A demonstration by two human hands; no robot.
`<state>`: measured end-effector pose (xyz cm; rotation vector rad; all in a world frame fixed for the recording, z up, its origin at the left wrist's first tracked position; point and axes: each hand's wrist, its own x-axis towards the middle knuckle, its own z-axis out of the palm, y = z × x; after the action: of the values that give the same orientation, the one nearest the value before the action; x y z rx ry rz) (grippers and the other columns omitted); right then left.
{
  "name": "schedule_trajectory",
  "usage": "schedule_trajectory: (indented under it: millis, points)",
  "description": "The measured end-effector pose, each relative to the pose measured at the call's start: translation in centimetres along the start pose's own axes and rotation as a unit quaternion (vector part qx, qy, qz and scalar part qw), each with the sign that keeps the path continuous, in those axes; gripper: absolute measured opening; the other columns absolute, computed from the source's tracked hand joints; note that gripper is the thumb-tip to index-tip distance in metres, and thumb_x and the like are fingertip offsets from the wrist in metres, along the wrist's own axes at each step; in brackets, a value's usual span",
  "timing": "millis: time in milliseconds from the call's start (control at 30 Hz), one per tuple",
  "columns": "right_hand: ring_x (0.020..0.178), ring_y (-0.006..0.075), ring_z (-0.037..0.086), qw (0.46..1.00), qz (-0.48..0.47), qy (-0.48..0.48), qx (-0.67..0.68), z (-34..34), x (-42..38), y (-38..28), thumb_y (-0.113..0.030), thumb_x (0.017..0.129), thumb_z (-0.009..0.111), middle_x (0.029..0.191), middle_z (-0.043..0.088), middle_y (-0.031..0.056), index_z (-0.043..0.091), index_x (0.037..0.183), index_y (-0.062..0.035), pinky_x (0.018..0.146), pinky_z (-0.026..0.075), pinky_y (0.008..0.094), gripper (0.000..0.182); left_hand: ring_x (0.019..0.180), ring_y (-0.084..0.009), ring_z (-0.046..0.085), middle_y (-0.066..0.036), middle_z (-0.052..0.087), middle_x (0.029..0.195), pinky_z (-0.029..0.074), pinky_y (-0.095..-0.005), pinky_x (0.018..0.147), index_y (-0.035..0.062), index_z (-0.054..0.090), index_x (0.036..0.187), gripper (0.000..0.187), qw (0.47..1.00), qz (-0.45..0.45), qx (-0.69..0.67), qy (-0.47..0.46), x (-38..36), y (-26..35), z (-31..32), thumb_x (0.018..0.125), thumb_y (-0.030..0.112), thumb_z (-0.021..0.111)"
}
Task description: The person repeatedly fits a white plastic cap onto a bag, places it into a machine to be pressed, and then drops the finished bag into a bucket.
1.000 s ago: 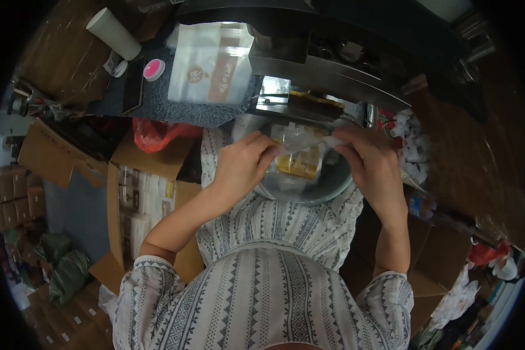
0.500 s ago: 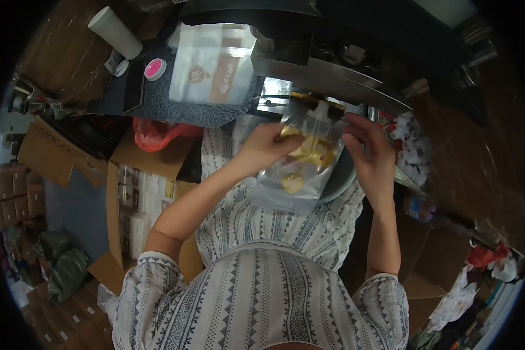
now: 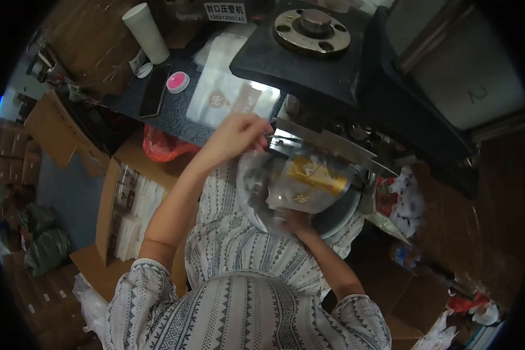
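Observation:
My left hand [image 3: 239, 135] has its fingers curled together at the lit front of the machine [image 3: 326, 131]; whatever they may pinch is too small to make out. Over a round metal basin [image 3: 351, 211] on my lap is a clear plastic pouch [image 3: 309, 181] with a yellow printed band. My right hand [image 3: 296, 221] grips the pouch by its near edge, partly behind the film and smeared by motion. More clear plastic [image 3: 251, 186] covers the basin's left side. Beyond my left hand lies a stack of flat printed pouches [image 3: 216, 96] on a grey-blue cloth.
A phone [image 3: 155, 92], a pink round tub [image 3: 178, 82] and a white cup [image 3: 146, 34] occupy the left of the bench. An open carton [image 3: 108, 204] with white packs stands at my left, a red bag [image 3: 163, 146] above it. White-capped items [image 3: 405, 198] sit right of the basin.
My left hand has let go of the pouch and moved up-left to the machine. My right hand has come down and left to the pouch's near edge. The pouch sits lower, and the view has shifted.

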<state>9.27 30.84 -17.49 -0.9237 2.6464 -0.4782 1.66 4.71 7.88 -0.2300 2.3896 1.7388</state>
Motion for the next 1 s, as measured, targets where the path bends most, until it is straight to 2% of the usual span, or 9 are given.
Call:
schedule_trajectory:
  millis: [100, 167, 300, 367, 567, 633, 767, 833, 1000]
  points:
    - [0.130, 0.0378, 0.038, 0.989, 0.032, -0.134, 0.050, 2.0, 2.2, 1.5, -0.025, 0.066, 0.075, 0.137, 0.044, 0.0181, 0.046, 0.133, -0.0085, 0.108, 0.030, 0.0478, 0.075, 0.090, -0.0271, 0.066, -0.013, 0.068, 0.101, 0.051, -0.0378, 0.081, 0.0021, 0.069, 0.093, 0.034, 0.944, 0.061, 0.252, 0.203, 3.1, 0.8, -2.5, 0.093, 0.032, 0.054]
    - [0.126, 0.0367, 0.042, 0.996, 0.004, -0.056, 0.074, 5.5, 2.7, 3.2, -0.024, 0.062, 0.080, 0.133, 0.048, 0.0172, 0.051, 0.128, -0.0090, 0.108, 0.029, 0.0467, 0.074, 0.127, -0.0371, 0.043, -0.015, 0.049, 0.137, 0.033, -0.0486, 0.105, 0.0055, 0.067, 0.109, 0.041, 0.896, 0.045, 0.430, 0.104, 5.5, -0.3, -3.2, 0.092, 0.040, 0.053]
    - [0.126, 0.0368, 0.043, 0.967, -0.123, 0.145, 0.171, 6.7, 4.2, 5.5, -0.026, 0.066, 0.078, 0.134, 0.048, 0.0169, 0.051, 0.128, -0.0109, 0.107, 0.030, 0.0470, 0.069, 0.141, -0.0384, 0.017, -0.013, 0.025, 0.153, 0.013, -0.0550, 0.112, 0.0080, 0.057, 0.125, 0.053, 0.893, 0.189, 0.363, 0.188, 7.7, -4.4, -2.1, 0.091, 0.048, 0.049]
    - [0.129, 0.0360, 0.040, 0.993, 0.053, -0.063, 0.088, 8.8, 6.3, 6.4, -0.029, 0.076, 0.071, 0.136, 0.046, 0.0170, 0.052, 0.129, -0.0138, 0.108, 0.031, 0.0464, 0.059, 0.142, -0.0393, 0.017, -0.013, 0.025, 0.153, 0.014, -0.0589, 0.111, 0.0097, 0.047, 0.136, 0.061, 0.884, 0.130, 0.421, 0.157, 8.0, -5.3, -2.6, 0.092, 0.051, 0.044]
    - [0.133, 0.0352, 0.035, 0.967, -0.005, -0.254, 0.029, -1.0, -2.6, 1.2, -0.030, 0.088, 0.059, 0.147, 0.034, 0.0177, 0.044, 0.137, -0.0078, 0.106, 0.033, 0.0484, 0.056, 0.142, -0.0389, 0.018, -0.015, 0.025, 0.153, 0.011, -0.0581, 0.112, 0.0092, 0.046, 0.137, 0.060, 0.838, 0.086, 0.503, 0.194, 8.0, -6.9, -2.6, 0.093, 0.050, 0.044]
    - [0.119, 0.0369, 0.050, 0.938, -0.005, -0.259, 0.230, -10.7, -5.8, -1.9, -0.022, 0.087, 0.062, 0.130, 0.051, 0.0224, 0.054, 0.127, -0.0065, 0.099, 0.040, 0.0450, 0.043, 0.141, -0.0394, 0.020, -0.017, 0.029, 0.151, 0.011, -0.0566, 0.112, 0.0081, 0.046, 0.137, 0.059, 0.819, 0.135, 0.502, 0.242, 7.9, -7.2, -2.6, 0.093, 0.047, 0.045]
    - [0.094, 0.0353, 0.063, 0.942, 0.166, 0.067, 0.284, -26.6, -9.4, -5.9, -0.015, 0.087, 0.062, 0.095, 0.067, 0.0175, 0.061, 0.114, -0.0055, 0.080, 0.051, 0.0405, 0.029, 0.140, -0.0401, 0.021, -0.023, 0.037, 0.144, 0.013, -0.0560, 0.112, 0.0057, 0.048, 0.134, 0.052, 0.857, 0.183, 0.419, 0.239, 6.4, -6.9, -3.1, 0.094, 0.039, 0.049]
    - [0.088, 0.0341, 0.064, 0.946, 0.159, 0.283, -0.010, -28.8, -10.0, -2.8, -0.013, 0.085, 0.061, 0.095, 0.066, 0.0154, 0.064, 0.108, -0.0056, 0.074, 0.051, 0.0419, 0.024, 0.139, -0.0416, 0.023, -0.025, 0.033, 0.145, 0.016, -0.0552, 0.111, 0.0040, 0.045, 0.135, 0.053, 0.803, 0.272, 0.451, 0.280, 3.0, -6.7, -2.7, 0.092, 0.032, 0.054]
    - [0.084, 0.0365, 0.064, 0.944, 0.243, 0.209, -0.086, -28.4, -6.3, 2.7, -0.012, 0.082, 0.063, 0.099, 0.066, 0.0164, 0.067, 0.097, -0.0052, 0.072, 0.051, 0.0427, 0.017, 0.138, -0.0397, 0.025, -0.024, 0.029, 0.148, 0.020, -0.0523, 0.110, 0.0034, 0.040, 0.138, 0.058, 0.800, 0.192, 0.531, 0.205, -4.6, -8.3, 1.8, 0.088, 0.026, 0.060]
